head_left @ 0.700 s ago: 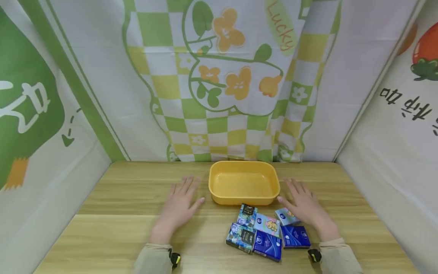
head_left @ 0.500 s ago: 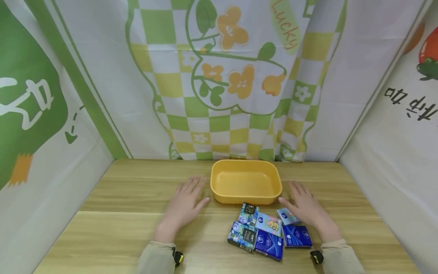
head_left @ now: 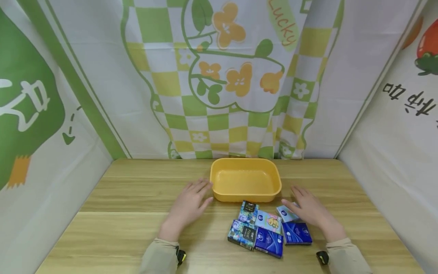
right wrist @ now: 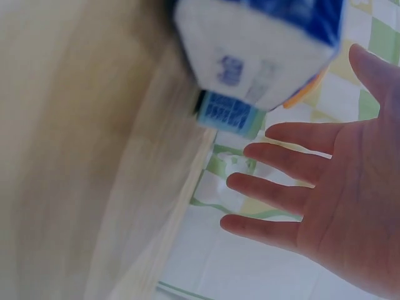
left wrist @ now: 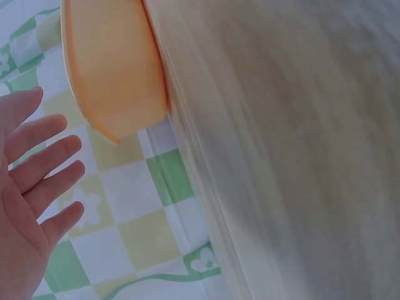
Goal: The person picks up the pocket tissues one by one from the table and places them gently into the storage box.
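Observation:
A yellow plastic basin [head_left: 246,198] stands at the back of the wooden table. My left hand [head_left: 188,207] is spread beside its left wall, fingertips very near or at the rim; in the left wrist view, the left hand [left wrist: 37,181] shows straight fingers apart from the basin [left wrist: 119,69]. Several tissue packs lie in front: floral dark packs [head_left: 242,233], a light-blue bear pack [head_left: 268,221] and dark-blue packs [head_left: 269,241]. My right hand [head_left: 311,209] hovers over or beside another light-blue pack [head_left: 286,214], partly covering it. The right wrist view shows the right hand [right wrist: 337,187] holding nothing.
A checked curtain [head_left: 226,133] hangs directly behind the table's back edge. White printed cloth walls [head_left: 393,152] enclose both sides. Bare wooden tabletop [head_left: 113,213] extends left of my left hand, and more lies right of my right hand.
My left hand has shifted right, closer to the basin. My right hand has moved slightly right and nearer to me. The packs stay in place; the head view shifts a little.

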Available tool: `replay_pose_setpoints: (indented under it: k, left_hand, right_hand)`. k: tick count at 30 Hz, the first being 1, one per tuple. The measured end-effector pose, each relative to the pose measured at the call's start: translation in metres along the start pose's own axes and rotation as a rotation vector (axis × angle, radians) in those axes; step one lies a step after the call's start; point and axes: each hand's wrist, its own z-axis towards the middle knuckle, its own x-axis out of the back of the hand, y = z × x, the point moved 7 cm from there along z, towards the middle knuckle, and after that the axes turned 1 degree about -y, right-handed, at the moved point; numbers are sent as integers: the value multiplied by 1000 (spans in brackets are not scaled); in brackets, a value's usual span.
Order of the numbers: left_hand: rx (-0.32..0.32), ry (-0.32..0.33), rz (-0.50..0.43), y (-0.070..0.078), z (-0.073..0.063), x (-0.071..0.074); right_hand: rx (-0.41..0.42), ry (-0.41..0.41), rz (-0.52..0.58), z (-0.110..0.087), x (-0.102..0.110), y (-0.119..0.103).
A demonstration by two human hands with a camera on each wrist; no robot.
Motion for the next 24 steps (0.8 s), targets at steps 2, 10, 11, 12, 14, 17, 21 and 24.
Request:
replay_pose_setpoints:
  k: [2, 10, 11, 12, 14, 17, 21, 24]
  left_hand:
    - [-6, 0, -4, 1, 0, -1]
    - [-59, 15, 13, 11, 4, -2]
    - [-71, 23, 13, 13, 5, -2]
    - [-84, 31, 14, 15, 6, -2]
    - [-108, 46, 19, 18, 7, -2]
    - [-138, 65, 20, 22, 9, -2]
    - [-154, 80, 15, 25, 10, -2]
    - [-158, 88, 14, 27, 11, -1]
  right_hand:
    - [0, -7, 1, -1, -1, 2]
    - [-6, -23, -10, -2, -3, 10]
    - [-9, -28, -9, -2, -4, 10]
    - [-13, -34, -9, -2, -4, 11]
    - [-18, -46, -10, -2, -5, 12]
    - [-16, -65, -9, -2, -6, 13]
    - [5, -82, 5, -1, -5, 13]
    - [36, -88, 12, 1, -3, 14]
